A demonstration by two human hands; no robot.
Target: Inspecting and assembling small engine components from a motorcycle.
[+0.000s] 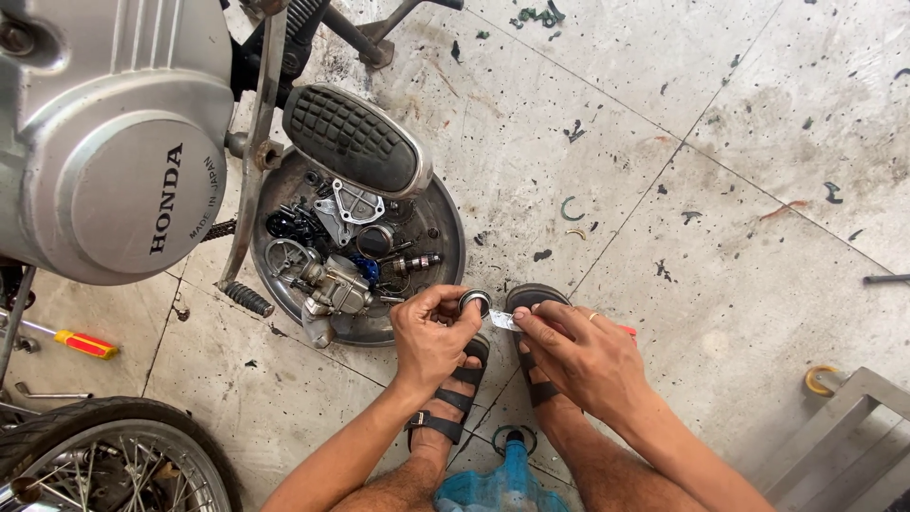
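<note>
Blue bottle (502, 479) sits between the feet. Above it, a small ring (475, 302) is pinched in the left hand (431, 337), just off the tray's (445, 228) near rim. A thin blade (505, 320) is gripped in the right hand (578, 356), tip at the ring. Ring judged light, rigid, probably oily; best held by the outer edge.

Both forearms are left bare, with no sleeves or gloves seen. A plain band ring (592, 316) is worn on a finger of the right hand (578, 353). Black strapped sandals (453, 403) with buckles are worn on the feet
</note>
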